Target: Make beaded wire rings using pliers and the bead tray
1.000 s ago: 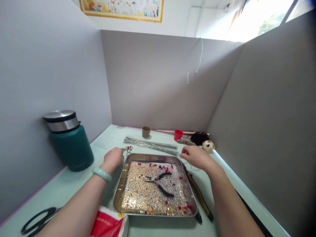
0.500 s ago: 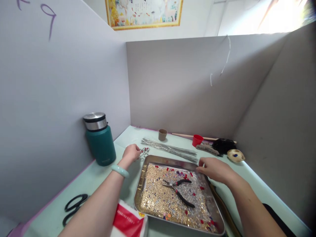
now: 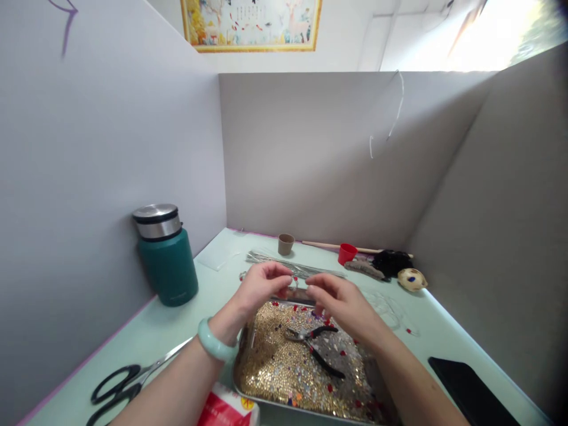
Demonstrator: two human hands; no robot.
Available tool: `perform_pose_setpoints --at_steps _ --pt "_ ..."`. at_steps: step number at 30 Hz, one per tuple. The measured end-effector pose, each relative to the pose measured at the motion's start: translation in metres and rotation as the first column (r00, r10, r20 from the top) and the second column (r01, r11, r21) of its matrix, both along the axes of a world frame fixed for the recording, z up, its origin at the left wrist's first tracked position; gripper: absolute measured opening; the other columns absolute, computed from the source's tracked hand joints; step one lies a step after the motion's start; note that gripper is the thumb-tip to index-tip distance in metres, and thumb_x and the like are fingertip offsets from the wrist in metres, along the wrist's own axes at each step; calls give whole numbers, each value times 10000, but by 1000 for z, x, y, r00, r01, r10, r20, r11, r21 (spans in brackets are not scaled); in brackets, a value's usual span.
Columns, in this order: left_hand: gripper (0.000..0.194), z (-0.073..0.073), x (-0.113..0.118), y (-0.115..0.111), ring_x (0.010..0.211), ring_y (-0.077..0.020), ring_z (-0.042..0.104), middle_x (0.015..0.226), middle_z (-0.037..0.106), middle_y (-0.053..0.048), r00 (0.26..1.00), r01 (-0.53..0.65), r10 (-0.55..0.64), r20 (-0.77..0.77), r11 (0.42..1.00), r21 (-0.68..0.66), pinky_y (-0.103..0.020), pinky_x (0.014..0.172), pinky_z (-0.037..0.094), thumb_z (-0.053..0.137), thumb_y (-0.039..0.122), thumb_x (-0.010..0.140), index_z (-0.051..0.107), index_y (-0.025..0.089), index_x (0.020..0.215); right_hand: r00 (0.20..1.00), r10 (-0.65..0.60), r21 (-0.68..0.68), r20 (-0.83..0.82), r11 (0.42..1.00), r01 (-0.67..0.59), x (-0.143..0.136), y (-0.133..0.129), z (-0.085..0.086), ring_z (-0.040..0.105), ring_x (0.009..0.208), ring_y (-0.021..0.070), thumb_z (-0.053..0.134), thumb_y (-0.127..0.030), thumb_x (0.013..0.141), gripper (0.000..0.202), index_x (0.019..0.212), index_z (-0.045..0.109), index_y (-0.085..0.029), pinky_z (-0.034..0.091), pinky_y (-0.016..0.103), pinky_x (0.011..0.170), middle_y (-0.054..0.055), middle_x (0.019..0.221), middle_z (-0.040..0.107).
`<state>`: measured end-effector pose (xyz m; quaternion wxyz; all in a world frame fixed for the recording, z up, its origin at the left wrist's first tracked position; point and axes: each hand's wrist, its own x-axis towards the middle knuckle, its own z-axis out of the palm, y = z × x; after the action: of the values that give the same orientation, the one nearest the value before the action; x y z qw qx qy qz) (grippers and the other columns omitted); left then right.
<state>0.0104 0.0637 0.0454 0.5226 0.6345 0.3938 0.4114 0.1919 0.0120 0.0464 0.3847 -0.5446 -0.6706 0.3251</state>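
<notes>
My left hand (image 3: 268,281) is closed in a pinch on a small beaded wire piece (image 3: 295,280) with red beads, above the back rim of a metal tray. My right hand (image 3: 339,296) faces it from the right, thumb and finger bent close together; whatever is between them is too small to make out. Below both hands, the tray (image 3: 237,370) holds gold and clear beads (image 3: 270,355) with scattered red ones. Pliers (image 3: 306,337) with black handles lie spread on the beads. Another beaded piece (image 3: 242,276) shows just left of my left hand.
A bundle of thin wires (image 3: 306,269) lies behind my hands, near a brown cup (image 3: 286,244) and a red cup (image 3: 347,254). A green flask (image 3: 168,266) and scissors (image 3: 118,387) are left; a red-white packet (image 3: 226,408) is in front. Clear beaded line (image 3: 390,310) and a black flat object (image 3: 474,390) are right.
My left hand has moved right from the table behind the tray, now with the beaded piece. My right hand has left the tray's far right corner and come left, close to it.
</notes>
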Motion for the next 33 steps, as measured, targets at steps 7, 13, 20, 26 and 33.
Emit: perform_pose_setpoints --at_steps 7,13,20,26,33 --pt "224 -7 6 -10 596 -132 617 677 640 -42 960 212 -185 212 971 -112 -290 619 493 657 335 771 626 116 811 947 32 -101 -319 993 -68 -6 1 -9 536 504 106 563 -308 833 118 805 599 -199 391 223 454 4 633 606" --pt "282 -9 3 -8 609 -142 632 706 662 -70 932 292 -238 272 939 -179 -295 623 496 623 399 803 603 118 810 905 -8 -155 -426 986 -64 -7 2 -6 530 480 92 600 -308 804 119 775 579 -194 374 217 430 5 671 620" --pt "243 -10 3 -7 571 -120 605 696 658 -57 928 284 -214 306 937 -205 -294 620 495 690 345 751 624 111 770 903 21 -163 -428 982 -100 -10 0 -6 561 519 101 581 -347 830 152 805 583 -197 394 221 442 16 735 628" --pt "241 -8 3 -7 594 -132 610 678 638 -47 917 298 -227 327 936 -187 -309 641 493 674 342 766 646 106 807 904 30 -76 -427 995 -69 -8 3 -13 528 489 99 582 -313 835 119 848 560 -197 411 229 457 -17 621 587" --pt "238 -8 3 -8 593 -121 598 704 643 -42 932 258 -208 295 955 -144 -296 639 477 718 298 724 667 108 859 904 29 -66 -427 996 -63 -11 1 -7 533 527 109 600 -315 823 151 911 549 -202 409 231 446 -7 676 588"
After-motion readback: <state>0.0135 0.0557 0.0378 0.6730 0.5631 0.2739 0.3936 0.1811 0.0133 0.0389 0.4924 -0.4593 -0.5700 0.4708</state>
